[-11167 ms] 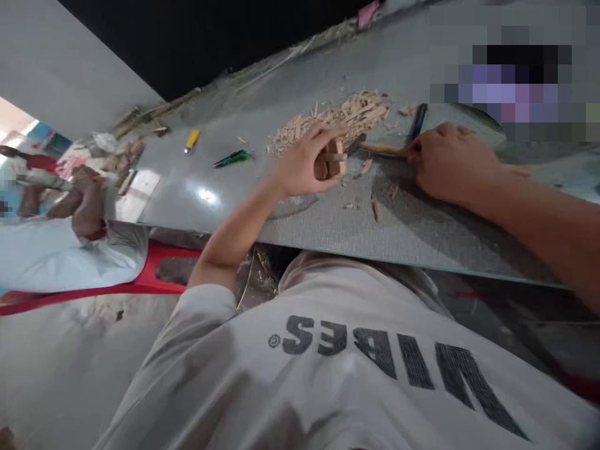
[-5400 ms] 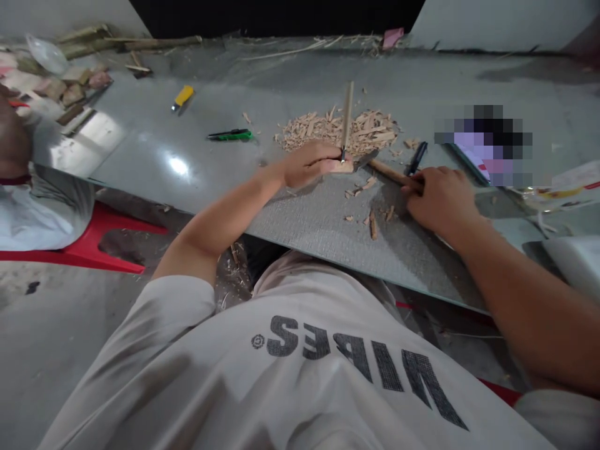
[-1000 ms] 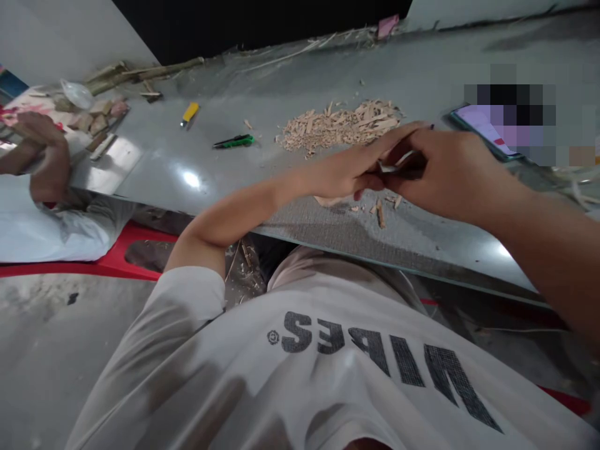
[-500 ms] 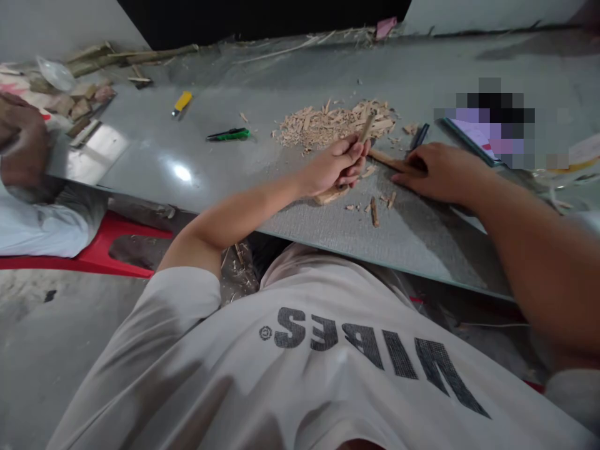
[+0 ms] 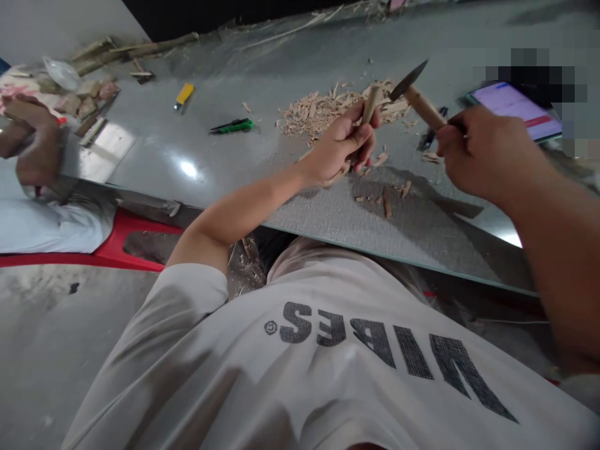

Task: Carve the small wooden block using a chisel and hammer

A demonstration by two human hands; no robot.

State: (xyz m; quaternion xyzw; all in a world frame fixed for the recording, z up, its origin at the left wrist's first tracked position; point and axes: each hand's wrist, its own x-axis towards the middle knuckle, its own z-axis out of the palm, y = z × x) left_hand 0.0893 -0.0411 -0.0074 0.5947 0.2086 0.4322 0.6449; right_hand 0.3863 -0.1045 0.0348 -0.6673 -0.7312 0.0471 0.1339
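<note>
A wooden-handled tool (image 5: 370, 105) stands tilted in the left hand (image 5: 341, 145), over the near part of the bench (image 5: 323, 215). The fingers of that hand are curled closed around it; the pale butt of the handle sticks up past the thumb, and the lower end is mostly hidden. Just below the hand, the edge of a pale piece of wood (image 5: 334, 180) shows; whether the tool touches it cannot be told.

The right hand (image 5: 487, 150) has its fingers wrapped tight around the wooden handle of a hammer (image 5: 424, 107). Its dark head, tapering to a point, is raised just to the right of the tool's butt, apart from it.

Behind the left hand spreads a heap of wood shavings (image 5: 314, 114), with loose chips (image 5: 387, 203) nearer the bench's edge. Farther left lie a green-and-black utility knife (image 5: 232, 126) and a yellow one (image 5: 184, 97). Beyond the right hand is a phone (image 5: 515, 106), its screen lit but partly blurred out.

The person's light T-shirt (image 5: 328, 387) carries "VIBES" in dark capitals, upside down from this view, with a small round emblem by the S. At far left, a co-worker's hands (image 5: 35, 128) are near some wood blocks (image 5: 87, 94), above a red stool (image 5: 126, 234).
</note>
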